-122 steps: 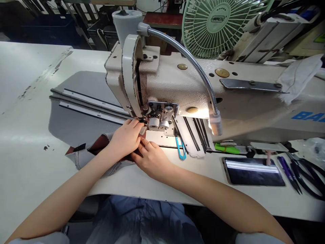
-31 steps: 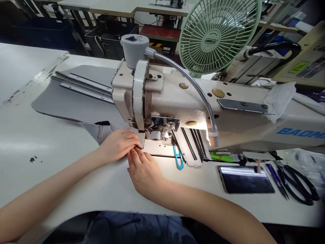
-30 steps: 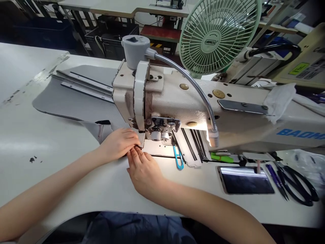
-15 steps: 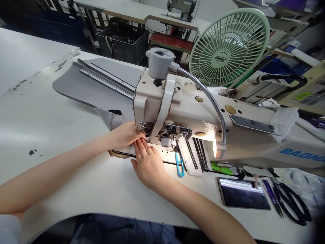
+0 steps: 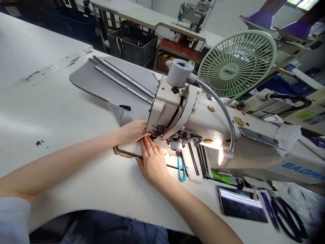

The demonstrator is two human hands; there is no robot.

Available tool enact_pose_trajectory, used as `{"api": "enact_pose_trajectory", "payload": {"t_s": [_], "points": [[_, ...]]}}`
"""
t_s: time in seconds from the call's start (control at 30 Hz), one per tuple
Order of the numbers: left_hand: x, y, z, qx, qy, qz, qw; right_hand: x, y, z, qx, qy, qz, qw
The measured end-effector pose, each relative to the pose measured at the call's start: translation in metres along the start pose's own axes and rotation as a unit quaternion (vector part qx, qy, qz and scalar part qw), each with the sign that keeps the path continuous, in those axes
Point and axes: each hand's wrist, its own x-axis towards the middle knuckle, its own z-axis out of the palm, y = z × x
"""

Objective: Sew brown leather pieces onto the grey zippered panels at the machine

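The left hand (image 5: pixel 133 130) is pressing the grey fabric piece (image 5: pixel 128 115) flat at the needle of the sewing machine (image 5: pixel 182 112); its grip is holding nothing closed. The right hand (image 5: pixel 153 162) is lying open just beside. I think fingertips this close could be getting pricked, or the fabric could be slipping crooked.

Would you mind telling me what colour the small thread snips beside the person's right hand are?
The thread snips are bright blue, seen in the head view beside the right hand.
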Motion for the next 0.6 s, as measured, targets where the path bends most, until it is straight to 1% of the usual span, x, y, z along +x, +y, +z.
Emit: {"api": "enact_pose_trajectory", "payload": {"t_s": [0.17,0.27,0.33,0.4,0.5,0.6], "points": [[-0.003,-0.002,0.013,-0.002,0.018,0.007,1.0,-0.002,0.0,0.0,-0.015,0.006,-0.016,1.0],[-0.001,-0.008,0.024,-0.003,0.024,0.018,1.0,-0.002,0.0,0.001,-0.019,0.015,-0.028,0.999],[0.002,-0.012,0.028,0.0,0.027,0.025,0.999,-0.002,0.001,0.001,-0.017,0.021,-0.035,0.999],[0.003,-0.012,0.028,0.009,0.027,0.027,0.999,-0.002,0.003,0.001,-0.011,0.03,-0.044,0.999],[-0.003,-0.005,0.019,0.031,0.029,0.017,0.999,-0.002,0.006,0.001,0.004,0.058,-0.062,0.996],[-0.016,0.003,0.012,0.071,0.045,-0.036,0.996,-0.003,0.008,0.0,0.021,0.086,-0.081,0.993]]}}
